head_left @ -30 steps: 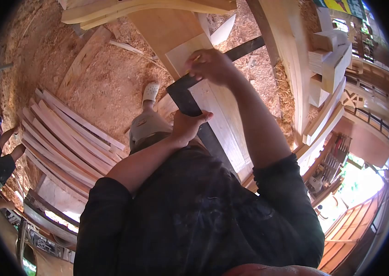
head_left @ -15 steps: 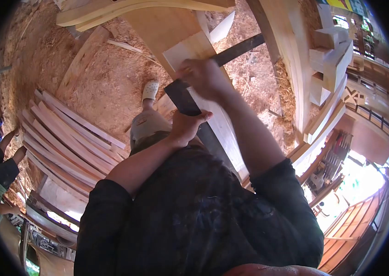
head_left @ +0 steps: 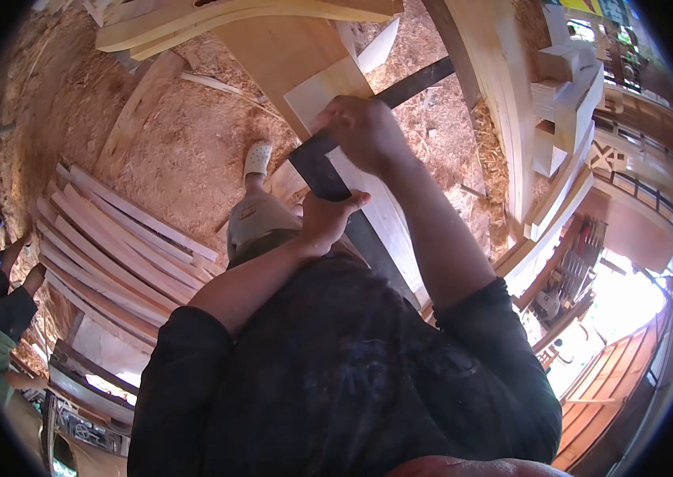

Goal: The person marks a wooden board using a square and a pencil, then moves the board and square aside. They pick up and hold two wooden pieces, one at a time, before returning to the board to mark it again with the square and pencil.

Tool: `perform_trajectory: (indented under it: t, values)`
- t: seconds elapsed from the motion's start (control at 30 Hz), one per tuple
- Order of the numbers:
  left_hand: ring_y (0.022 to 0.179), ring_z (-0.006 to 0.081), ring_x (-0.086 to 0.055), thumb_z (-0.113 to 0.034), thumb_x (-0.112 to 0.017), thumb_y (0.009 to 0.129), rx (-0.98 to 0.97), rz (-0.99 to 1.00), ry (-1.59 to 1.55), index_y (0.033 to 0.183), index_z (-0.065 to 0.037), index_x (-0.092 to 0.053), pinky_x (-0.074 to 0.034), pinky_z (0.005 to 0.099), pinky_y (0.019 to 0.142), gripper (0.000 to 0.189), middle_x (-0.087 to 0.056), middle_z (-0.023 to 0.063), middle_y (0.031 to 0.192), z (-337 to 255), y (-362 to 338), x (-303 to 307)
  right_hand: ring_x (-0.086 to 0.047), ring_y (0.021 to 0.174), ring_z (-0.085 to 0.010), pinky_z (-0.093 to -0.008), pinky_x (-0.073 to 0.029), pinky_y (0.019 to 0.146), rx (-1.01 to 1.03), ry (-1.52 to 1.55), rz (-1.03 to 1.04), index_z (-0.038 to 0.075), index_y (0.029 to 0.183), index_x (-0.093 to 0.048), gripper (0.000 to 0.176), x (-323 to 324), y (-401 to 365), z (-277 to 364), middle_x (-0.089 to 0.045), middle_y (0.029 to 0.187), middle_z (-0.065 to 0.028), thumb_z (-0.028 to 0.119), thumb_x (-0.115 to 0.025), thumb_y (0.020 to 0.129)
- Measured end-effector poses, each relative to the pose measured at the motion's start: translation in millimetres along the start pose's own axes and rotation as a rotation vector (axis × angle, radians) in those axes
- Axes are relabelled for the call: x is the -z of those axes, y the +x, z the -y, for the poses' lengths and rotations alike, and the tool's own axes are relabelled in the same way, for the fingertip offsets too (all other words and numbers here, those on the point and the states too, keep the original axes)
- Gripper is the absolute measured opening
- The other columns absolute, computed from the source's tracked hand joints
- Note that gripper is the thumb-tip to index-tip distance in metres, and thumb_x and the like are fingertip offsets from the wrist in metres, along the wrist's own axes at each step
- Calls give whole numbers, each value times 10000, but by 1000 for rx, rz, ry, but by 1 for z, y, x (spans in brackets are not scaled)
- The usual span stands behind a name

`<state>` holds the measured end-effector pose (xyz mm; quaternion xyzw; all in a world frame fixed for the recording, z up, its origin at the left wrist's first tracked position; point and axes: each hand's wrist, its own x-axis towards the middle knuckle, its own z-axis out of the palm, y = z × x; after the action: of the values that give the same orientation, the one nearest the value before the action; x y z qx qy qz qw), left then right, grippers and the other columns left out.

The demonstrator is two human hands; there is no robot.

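Observation:
A large dark L-shaped carpenter's square [head_left: 425, 80] lies across a pale wooden board [head_left: 320, 89], one leg sticking out past the board's far right side and the other running back toward my body. My left hand [head_left: 327, 221] grips the square near its corner, with the thumb laid over the leg. Just above it, my right hand [head_left: 366, 135] is closed low over the board beside the crossing leg. Its fingertips are blurred, and whatever they pinch is hidden.
Curved wooden pieces [head_left: 122, 254] lie stacked at left. A curved beam [head_left: 249, 12] crosses the top; long timbers [head_left: 503, 103] stand at right. My shoe [head_left: 257, 159] rests on shaving-covered ground [head_left: 185, 135]. Another person [head_left: 2, 310] is at the left edge.
My right hand has shifted slightly right along the square's crossing leg. My left hand keeps its grip on the square, and the square lies almost as before.

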<state>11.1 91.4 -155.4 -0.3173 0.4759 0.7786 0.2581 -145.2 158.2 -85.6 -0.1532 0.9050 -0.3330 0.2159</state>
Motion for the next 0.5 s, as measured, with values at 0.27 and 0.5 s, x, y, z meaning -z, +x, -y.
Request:
perform_trajectory:
  t: [0.27, 0.5]
  values:
    - [825, 145, -717, -169, -875, 824, -127, 10, 264, 989, -23, -743, -552, 338, 760, 257, -776, 48, 898, 11, 7, 5, -743, 927, -344, -414, -601, 845, -4, -147, 77, 22, 1031, -751, 161, -45, -12, 28, -749, 969, -162, 147, -695, 946]
    - [859, 125, -661, -169, -803, 941, 145, 111, 293, 1187, -40, -688, -550, 313, 697, 301, -735, 24, 1062, -10, -1, 13, -764, 923, -295, -399, -589, 809, -293, 178, -229, 41, 1173, -719, 201, -2, -97, -7, -773, 1012, -156, 129, -710, 991]
